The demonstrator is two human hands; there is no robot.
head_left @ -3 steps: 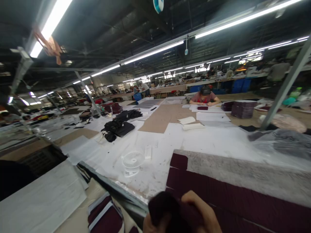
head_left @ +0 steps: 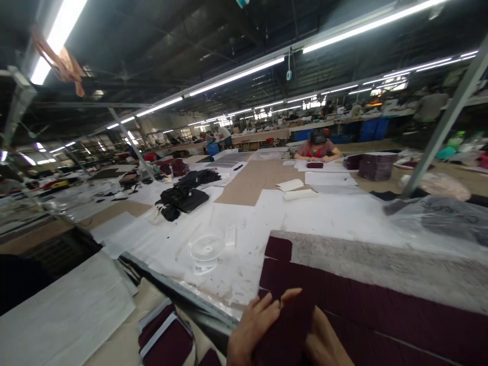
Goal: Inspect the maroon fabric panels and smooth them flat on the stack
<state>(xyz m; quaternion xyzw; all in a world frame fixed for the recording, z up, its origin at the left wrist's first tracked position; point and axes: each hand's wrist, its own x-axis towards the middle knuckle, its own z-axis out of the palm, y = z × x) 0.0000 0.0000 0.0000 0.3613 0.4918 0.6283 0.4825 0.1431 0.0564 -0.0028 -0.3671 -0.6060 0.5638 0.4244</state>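
A dark maroon fabric piece (head_left: 284, 330), perhaps several layers thick, is held up between my hands at the bottom of the head view. My left hand (head_left: 253, 325) grips its left side, fingers along the upper edge. On the opposite side is my right hand (head_left: 328, 338), closed against the fabric and partly blurred, its fingers mostly hidden. Behind them, maroon cut panels (head_left: 362, 295) lie in rows on a grey sheet (head_left: 373, 254) over the table. A bundle of maroon pieces with pale strips (head_left: 168, 335) rests on beige cloth, lower left of my left hand.
A small white fan (head_left: 207, 249) stands on the white-covered table (head_left: 244, 274). Black garments (head_left: 183, 195) are heaped farther back. Across the table sits a co-worker (head_left: 318, 147), near stacked maroon pieces (head_left: 377, 166). A slanted metal post (head_left: 446, 122) rises at right.
My left hand has come up into view along the fabric's left side. The maroon piece is turned, now showing a broad flat face. The whole view has shifted slightly.
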